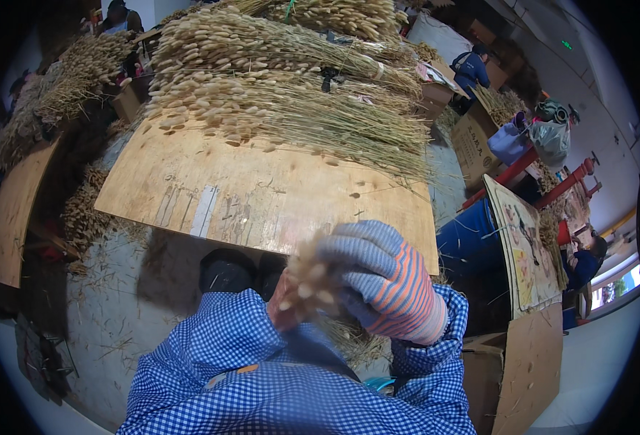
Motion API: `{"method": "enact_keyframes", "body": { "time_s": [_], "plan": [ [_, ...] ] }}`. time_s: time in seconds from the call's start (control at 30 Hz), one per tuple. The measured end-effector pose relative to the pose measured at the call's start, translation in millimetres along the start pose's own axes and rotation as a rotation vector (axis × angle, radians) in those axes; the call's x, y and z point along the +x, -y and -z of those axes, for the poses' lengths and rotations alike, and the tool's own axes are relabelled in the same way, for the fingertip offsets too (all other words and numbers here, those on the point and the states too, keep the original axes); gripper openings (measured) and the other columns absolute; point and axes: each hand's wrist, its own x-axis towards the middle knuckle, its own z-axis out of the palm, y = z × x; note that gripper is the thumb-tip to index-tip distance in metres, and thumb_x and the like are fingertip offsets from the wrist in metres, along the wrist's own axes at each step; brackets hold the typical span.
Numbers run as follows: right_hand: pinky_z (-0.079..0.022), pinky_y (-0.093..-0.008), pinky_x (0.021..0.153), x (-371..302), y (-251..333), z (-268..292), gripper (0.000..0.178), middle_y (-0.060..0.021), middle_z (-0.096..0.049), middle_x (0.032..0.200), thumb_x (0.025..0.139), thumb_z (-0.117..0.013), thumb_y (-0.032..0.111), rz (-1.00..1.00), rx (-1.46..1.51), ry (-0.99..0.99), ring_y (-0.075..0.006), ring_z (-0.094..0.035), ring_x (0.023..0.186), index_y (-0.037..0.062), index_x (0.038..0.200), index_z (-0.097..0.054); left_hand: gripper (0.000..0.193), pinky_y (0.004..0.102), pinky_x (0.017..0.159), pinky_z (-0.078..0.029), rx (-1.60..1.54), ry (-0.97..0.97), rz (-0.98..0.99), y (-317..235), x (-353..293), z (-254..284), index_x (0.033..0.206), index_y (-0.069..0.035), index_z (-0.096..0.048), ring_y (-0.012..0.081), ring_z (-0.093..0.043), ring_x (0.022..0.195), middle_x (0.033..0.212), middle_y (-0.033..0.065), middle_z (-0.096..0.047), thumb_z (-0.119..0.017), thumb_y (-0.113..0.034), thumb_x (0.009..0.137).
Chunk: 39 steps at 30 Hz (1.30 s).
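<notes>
A small bunch of pale, fluffy bunny-tail grass (308, 288) is in front of my body, its heads turned up toward me and smeared by motion. My left hand (283, 303) grips it from the left, mostly hidden behind the heads and the checked cuff. From the right, my right hand (387, 279), in a grey and orange striped knitted glove, curls its fingers against the same bunch. The fingertips are partly blurred. Both hands are just off the near edge of a wooden board table (262, 196).
Long piles of dried bunny-tail grass (262, 94) cover the table's far half. On the right stand a blue barrel (465, 235), an upright board (521, 246) and a cardboard box (474, 145). Another person (471, 69) works at the back right. Loose stalks litter the floor (110, 319).
</notes>
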Motion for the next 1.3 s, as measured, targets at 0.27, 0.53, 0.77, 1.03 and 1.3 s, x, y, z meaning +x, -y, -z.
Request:
{"method": "enact_keyframes", "body": {
  "time_s": [0.27, 0.53, 0.77, 1.03, 1.3],
  "plan": [
    [-0.051, -0.0435, 0.087, 9.3, -11.8, -9.1, 0.035, -0.0190, -0.058, 0.118, 0.067, -0.073, 0.009, -0.019, 0.121, -0.095, -0.0374, -0.059, 0.108, 0.0018, 0.099, -0.062, 0.038, 0.0207, 0.054, -0.033, 0.090, -0.032, -0.155, 13.5, 4.1, 21.6, 0.090, -0.010, -0.045, 0.0094, -0.040, 0.063, 0.076, 0.0013, -0.044, -0.043, -0.048, 0.096],
    [-0.048, -0.0354, 0.091, -15.4, -44.7, -63.5, 0.046, -0.0204, -0.061, 0.116, 0.088, -0.064, 0.027, -0.522, 0.517, -0.332, -0.0303, -0.060, 0.108, -0.0014, 0.122, -0.055, 0.052, 0.0223, 0.041, -0.016, 0.330, -0.420, -0.144, -45.4, -11.0, 28.4, 0.066, -0.015, -0.037, 0.0060, -0.019, 0.043, 0.053, -0.0060, -0.024, -0.038, -0.056, 0.097],
    [-0.051, -0.0397, 0.073, -43.9, -18.5, -174.3, 0.040, -0.0212, -0.064, 0.089, 0.092, -0.058, 0.030, -0.732, 0.783, 0.033, -0.0325, -0.065, 0.082, 0.0026, 0.121, -0.055, 0.047, 0.0213, 0.040, -0.017, 0.212, -0.359, -0.319, -94.1, -13.4, 10.1, 0.067, -0.014, -0.036, 0.0060, -0.018, 0.044, 0.056, -0.0046, -0.024, -0.032, -0.045, 0.102],
    [-0.049, -0.0451, 0.059, -44.1, -26.9, -186.7, 0.029, -0.0186, -0.064, 0.080, 0.091, -0.053, 0.029, -0.718, 0.212, 0.289, -0.0360, -0.063, 0.070, 0.0022, 0.101, -0.055, 0.049, 0.0224, 0.041, -0.026, 0.216, -0.714, -0.364, -102.8, -27.1, 25.1, 0.077, -0.007, -0.050, 0.0070, -0.025, 0.041, 0.052, -0.0043, -0.027, -0.032, -0.044, 0.103],
    [-0.052, -0.0437, 0.066, -33.0, -53.1, -208.1, 0.032, -0.0173, -0.066, 0.082, 0.078, -0.065, 0.025, -0.641, 0.397, 0.526, -0.0368, -0.065, 0.077, 0.0042, 0.101, -0.057, 0.058, 0.0246, 0.043, -0.029, 0.191, -0.637, -0.201, -71.2, -36.9, 53.1, 0.079, -0.003, -0.055, 0.0086, -0.031, 0.044, 0.052, -0.0027, -0.031, -0.029, -0.049, 0.102]
  ]
}}
